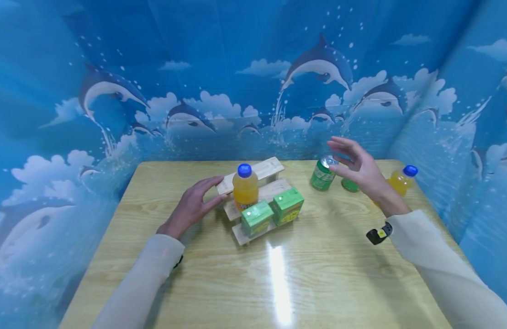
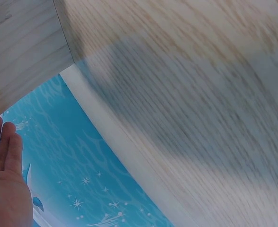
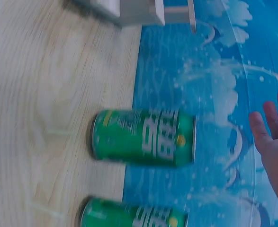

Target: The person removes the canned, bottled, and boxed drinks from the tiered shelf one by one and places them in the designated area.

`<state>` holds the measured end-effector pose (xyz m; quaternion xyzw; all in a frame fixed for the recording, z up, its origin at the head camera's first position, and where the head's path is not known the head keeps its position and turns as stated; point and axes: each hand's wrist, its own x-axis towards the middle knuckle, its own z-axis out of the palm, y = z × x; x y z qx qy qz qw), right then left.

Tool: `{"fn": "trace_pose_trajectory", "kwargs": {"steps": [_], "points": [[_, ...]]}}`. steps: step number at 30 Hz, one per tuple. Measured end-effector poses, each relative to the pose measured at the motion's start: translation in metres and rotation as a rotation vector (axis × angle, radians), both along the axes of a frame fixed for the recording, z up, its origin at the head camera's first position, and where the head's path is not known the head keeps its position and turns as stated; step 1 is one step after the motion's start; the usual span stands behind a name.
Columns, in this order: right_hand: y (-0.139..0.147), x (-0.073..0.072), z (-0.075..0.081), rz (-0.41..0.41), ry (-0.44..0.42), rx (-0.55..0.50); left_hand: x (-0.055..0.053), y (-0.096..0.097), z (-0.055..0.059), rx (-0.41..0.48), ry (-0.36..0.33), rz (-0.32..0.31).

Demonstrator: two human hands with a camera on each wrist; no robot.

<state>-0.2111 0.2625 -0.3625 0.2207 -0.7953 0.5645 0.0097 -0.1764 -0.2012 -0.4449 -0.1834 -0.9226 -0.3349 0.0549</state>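
A stepped wooden rack [image 1: 270,170] stands mid-table, bearing an orange drink bottle [image 1: 245,187] with a blue cap and two green juice boxes [image 1: 256,218] on its lower steps. My left hand [image 1: 192,203] holds the left end of its top step, thumb in front and fingers behind. In the left wrist view, those fingers [image 2: 8,149] lie against the wood. My right hand [image 1: 358,171] is raised above the green soda cans, fingers spread and holding nothing. One can [image 1: 322,173] stands left of it; another [image 1: 350,185] is partly hidden under the hand.
At the table's right edge stands another orange bottle [image 1: 401,179] with a blue cap, partly behind my right wrist. The wood-grain table [image 1: 319,274] meets a blue dolphin-print curtain [image 1: 220,91] at its back and sides.
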Motion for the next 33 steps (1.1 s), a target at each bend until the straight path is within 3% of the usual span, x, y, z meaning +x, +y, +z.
{"fn": "trace_pose_trajectory", "kwargs": {"steps": [12,33], "points": [[-0.051,-0.01,0.004,0.141,0.004,-0.031,-0.001,0.001,0.001,-0.001,-0.004,-0.001],[-0.124,-0.013,0.012,0.381,-0.039,-0.018,-0.001,-0.001,-0.002,0.011,0.026,-0.005]]}}
